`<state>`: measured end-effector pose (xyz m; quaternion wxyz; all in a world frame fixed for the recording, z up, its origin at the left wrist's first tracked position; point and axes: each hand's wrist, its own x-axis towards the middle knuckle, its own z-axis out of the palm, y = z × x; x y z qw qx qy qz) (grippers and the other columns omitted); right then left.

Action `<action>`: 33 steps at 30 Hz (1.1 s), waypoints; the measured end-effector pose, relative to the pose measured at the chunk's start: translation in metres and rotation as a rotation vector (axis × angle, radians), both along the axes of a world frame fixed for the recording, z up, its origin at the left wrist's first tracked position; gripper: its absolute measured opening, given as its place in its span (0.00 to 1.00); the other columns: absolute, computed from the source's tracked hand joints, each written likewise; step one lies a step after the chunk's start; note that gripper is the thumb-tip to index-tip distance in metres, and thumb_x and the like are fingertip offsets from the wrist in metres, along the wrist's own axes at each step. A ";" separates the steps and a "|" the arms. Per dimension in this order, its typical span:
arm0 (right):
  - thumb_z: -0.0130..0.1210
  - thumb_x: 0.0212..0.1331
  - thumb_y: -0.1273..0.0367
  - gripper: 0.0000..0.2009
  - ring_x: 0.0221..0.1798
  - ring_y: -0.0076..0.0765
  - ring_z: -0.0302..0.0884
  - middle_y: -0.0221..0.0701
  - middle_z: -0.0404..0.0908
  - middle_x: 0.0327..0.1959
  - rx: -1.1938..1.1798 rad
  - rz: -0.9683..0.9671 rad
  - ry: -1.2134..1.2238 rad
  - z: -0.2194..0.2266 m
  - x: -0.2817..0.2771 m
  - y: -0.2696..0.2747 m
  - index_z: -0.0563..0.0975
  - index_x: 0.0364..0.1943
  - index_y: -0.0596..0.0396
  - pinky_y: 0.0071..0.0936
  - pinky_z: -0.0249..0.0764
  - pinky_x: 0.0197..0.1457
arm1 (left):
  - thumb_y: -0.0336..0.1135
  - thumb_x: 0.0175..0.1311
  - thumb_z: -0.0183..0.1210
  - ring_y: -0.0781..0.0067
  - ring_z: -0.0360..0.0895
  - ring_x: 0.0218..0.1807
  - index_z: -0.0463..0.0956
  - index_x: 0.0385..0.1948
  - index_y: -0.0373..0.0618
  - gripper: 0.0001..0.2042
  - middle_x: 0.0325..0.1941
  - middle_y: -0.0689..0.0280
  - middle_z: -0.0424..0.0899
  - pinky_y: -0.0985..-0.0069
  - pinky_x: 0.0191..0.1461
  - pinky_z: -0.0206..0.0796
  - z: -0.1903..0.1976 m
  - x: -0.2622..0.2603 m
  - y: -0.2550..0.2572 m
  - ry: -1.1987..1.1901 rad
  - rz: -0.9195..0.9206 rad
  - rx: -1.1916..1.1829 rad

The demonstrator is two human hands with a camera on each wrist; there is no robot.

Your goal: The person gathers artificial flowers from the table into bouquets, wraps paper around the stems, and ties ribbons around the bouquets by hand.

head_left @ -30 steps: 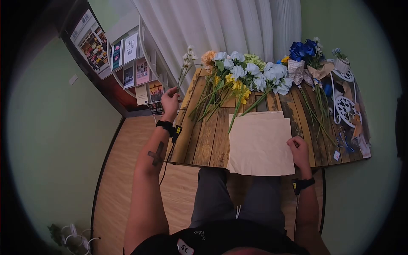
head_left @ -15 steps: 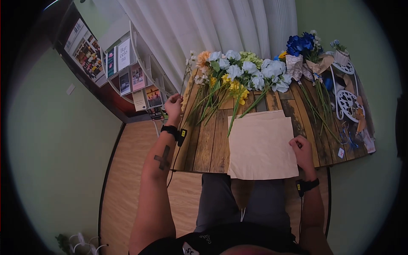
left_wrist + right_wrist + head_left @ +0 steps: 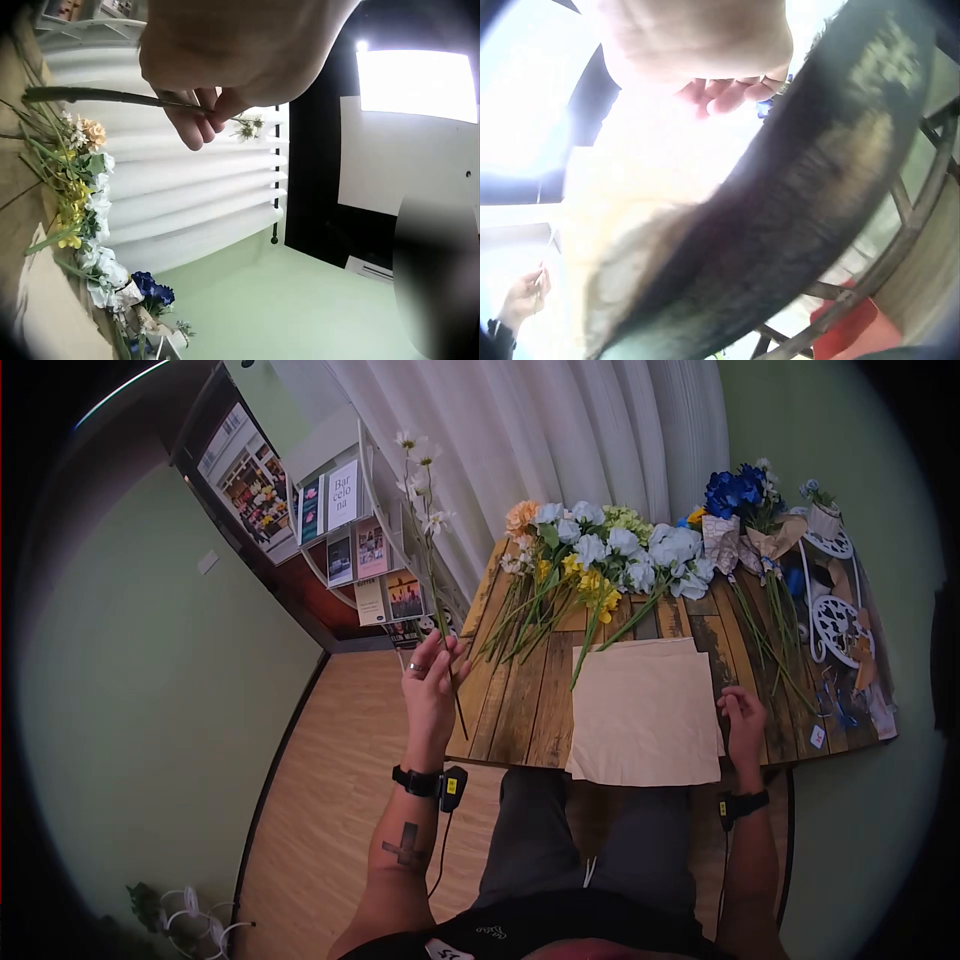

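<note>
My left hand (image 3: 430, 695) pinches the stem of a white flower sprig (image 3: 424, 490) that stands upright beyond the table's left edge, its cut end hanging below the fingers. In the left wrist view the left hand (image 3: 217, 60) has the green stem (image 3: 112, 96) between thumb and fingertips. My right hand (image 3: 744, 722) lies at the right edge of a brown paper sheet (image 3: 645, 710), fingers loosely curled, holding nothing. The right wrist view shows this hand (image 3: 705, 52) above the dark table edge (image 3: 780, 180).
Light blue, yellow and orange flowers (image 3: 600, 597) lie across the back of the wooden table (image 3: 520, 710). Blue bouquets (image 3: 735, 492) and a white metal stand (image 3: 838, 628) are at the right. A magazine rack (image 3: 370, 550) stands at the left, before a white curtain (image 3: 560, 430).
My left hand has brought the white sprig nearer to my body and raised it upright. The right hand has drawn slightly away from the paper's edge. The head view has shifted.
</note>
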<state>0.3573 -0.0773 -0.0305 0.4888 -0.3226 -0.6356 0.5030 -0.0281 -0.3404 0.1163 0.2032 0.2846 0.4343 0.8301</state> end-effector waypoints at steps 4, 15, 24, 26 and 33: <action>0.53 0.69 0.72 0.05 0.32 0.16 0.72 0.26 0.80 0.32 0.056 -0.088 0.156 0.037 0.006 -0.029 0.79 0.41 0.59 0.15 0.66 0.36 | 0.26 0.71 0.56 0.69 0.82 0.51 0.74 0.58 0.39 0.15 0.53 0.58 0.82 0.70 0.47 0.81 -0.010 0.077 -0.028 0.215 0.130 -0.176; 0.53 0.72 0.65 0.14 0.27 0.17 0.77 0.30 0.83 0.38 -0.265 0.476 0.240 0.104 -0.048 -0.120 0.74 0.53 0.60 0.16 0.70 0.28 | 0.15 0.64 0.58 0.69 0.84 0.42 0.78 0.52 0.38 0.16 0.48 0.57 0.81 0.79 0.41 0.78 -0.080 0.208 -0.035 0.771 -0.142 -0.375; 0.52 0.73 0.64 0.13 0.28 0.19 0.78 0.30 0.84 0.34 -0.285 0.469 0.255 0.089 -0.023 -0.092 0.79 0.47 0.61 0.18 0.74 0.31 | 0.17 0.58 0.64 0.70 0.82 0.33 0.82 0.43 0.35 0.11 0.34 0.57 0.84 0.78 0.41 0.74 -0.108 0.200 -0.069 0.784 -0.115 -0.509; 0.52 0.73 0.64 0.13 0.29 0.19 0.77 0.30 0.84 0.34 -0.286 0.465 0.233 0.089 -0.023 -0.092 0.79 0.48 0.61 0.18 0.74 0.32 | 0.17 0.58 0.64 0.71 0.82 0.33 0.83 0.42 0.35 0.10 0.34 0.58 0.84 0.78 0.41 0.74 -0.112 0.200 -0.071 0.739 -0.114 -0.524; 0.52 0.73 0.63 0.14 0.30 0.22 0.76 0.33 0.83 0.34 -0.292 0.392 0.227 0.082 -0.027 -0.085 0.79 0.47 0.62 0.21 0.75 0.35 | 0.19 0.58 0.65 0.72 0.82 0.33 0.83 0.38 0.34 0.07 0.31 0.59 0.83 0.81 0.39 0.72 -0.112 0.199 -0.072 0.579 -0.156 -0.605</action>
